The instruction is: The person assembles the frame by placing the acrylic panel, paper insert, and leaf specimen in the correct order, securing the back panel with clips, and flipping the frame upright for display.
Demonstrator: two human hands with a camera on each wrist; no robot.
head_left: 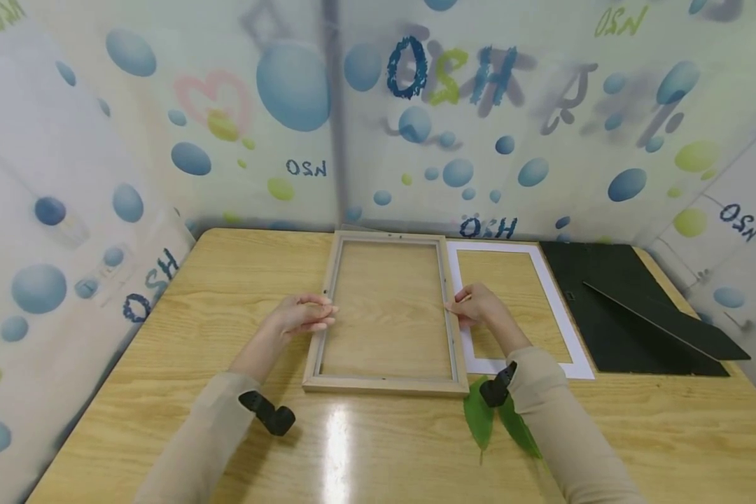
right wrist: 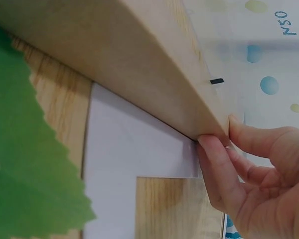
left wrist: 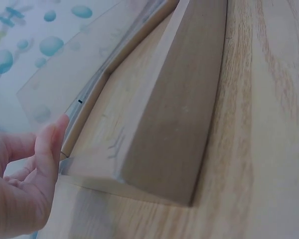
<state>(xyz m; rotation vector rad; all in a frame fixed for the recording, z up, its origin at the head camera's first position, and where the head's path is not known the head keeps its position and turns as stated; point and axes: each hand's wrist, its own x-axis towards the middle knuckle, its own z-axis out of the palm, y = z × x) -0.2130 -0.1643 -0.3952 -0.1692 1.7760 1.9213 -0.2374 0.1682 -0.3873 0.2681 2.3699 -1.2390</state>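
A light wooden picture frame (head_left: 384, 386) lies on the table with its inner lip and small black tabs facing up. Over it is a clear sheet (left wrist: 65, 69), whose far corner juts past the frame's top left. My left hand (head_left: 297, 316) pinches the sheet's left edge between thumb and fingers, just above the frame's left side. On the opposite side, my right hand (head_left: 479, 308) pinches the sheet's right edge, its fingertips against the frame's outer side. The sheet is hard to see within the frame, so its exact height there cannot be told.
A white mat board (head_left: 579, 360) with a cut-out lies right of the frame. Beyond it is a black backing board (head_left: 579, 301) with its stand (head_left: 674, 318) raised. Green leaves (head_left: 479, 416) lie below the right wrist. A patterned curtain (head_left: 239, 175) borders the table.
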